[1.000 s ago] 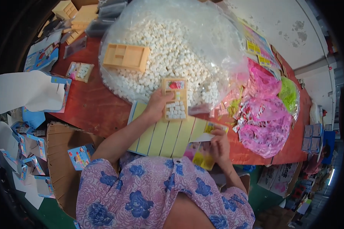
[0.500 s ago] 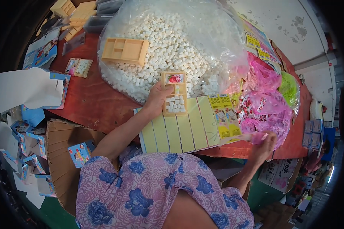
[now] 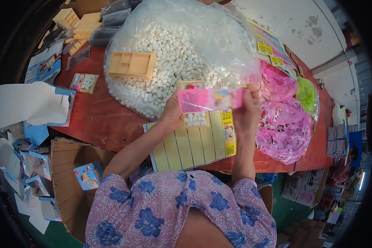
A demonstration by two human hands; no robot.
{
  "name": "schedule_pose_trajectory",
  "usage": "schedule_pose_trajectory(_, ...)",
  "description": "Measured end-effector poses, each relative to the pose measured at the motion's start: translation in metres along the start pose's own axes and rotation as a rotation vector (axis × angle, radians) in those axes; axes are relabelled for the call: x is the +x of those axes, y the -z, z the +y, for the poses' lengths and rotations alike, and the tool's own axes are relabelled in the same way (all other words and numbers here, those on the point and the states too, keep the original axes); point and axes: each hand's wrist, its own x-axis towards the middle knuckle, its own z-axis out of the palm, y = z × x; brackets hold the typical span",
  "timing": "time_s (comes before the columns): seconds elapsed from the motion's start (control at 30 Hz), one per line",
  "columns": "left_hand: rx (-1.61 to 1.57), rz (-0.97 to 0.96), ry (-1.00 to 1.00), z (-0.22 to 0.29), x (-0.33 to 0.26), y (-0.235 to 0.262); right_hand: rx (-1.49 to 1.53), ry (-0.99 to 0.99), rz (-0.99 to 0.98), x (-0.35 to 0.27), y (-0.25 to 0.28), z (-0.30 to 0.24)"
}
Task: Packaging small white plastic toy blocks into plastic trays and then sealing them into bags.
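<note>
**Both hands pinch a pink packet**

We hold the pink packet (image 3: 210,100) stretched flat between our left hand (image 3: 172,110) and right hand (image 3: 247,110) — fingers closed on its ends — above the yellow sheets (image 3: 190,145), the pellet bag (image 3: 173,58) at twelve o'clock.

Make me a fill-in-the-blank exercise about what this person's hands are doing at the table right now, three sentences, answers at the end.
1. Both hands hold a flat packet whose colour is ____.
2. The big clear bag on the table is full of small ____ cubes.
3. A beige tray lies on top of the ____.
Missing words: pink; white; bag.
</note>
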Motion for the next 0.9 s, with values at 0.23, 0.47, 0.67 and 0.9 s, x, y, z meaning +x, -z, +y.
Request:
schedule_pose_trajectory(0.23, -0.117, -0.015, 0.052, -0.005, -0.004, 0.005, -0.086, -0.154, 0.049, 0.013, 0.005, 0.042)
schedule_pose_trajectory(0.47, -0.102, 0.013, 0.007, 0.003, -0.015, -0.007, -0.462, -0.108, 0.084, 0.011, 0.007, 0.046)
schedule_pose_trajectory(0.67, -0.083, 0.000, -0.033, 0.010, -0.015, -0.007, -1.408, 0.491, 0.029, 0.003, -0.007, 0.046)
schedule_pose_trajectory(0.9, 0.330, 0.093, -0.154, 0.010, -0.017, -0.016, -1.093, -0.119, -0.113, -0.004, -0.021, 0.042)
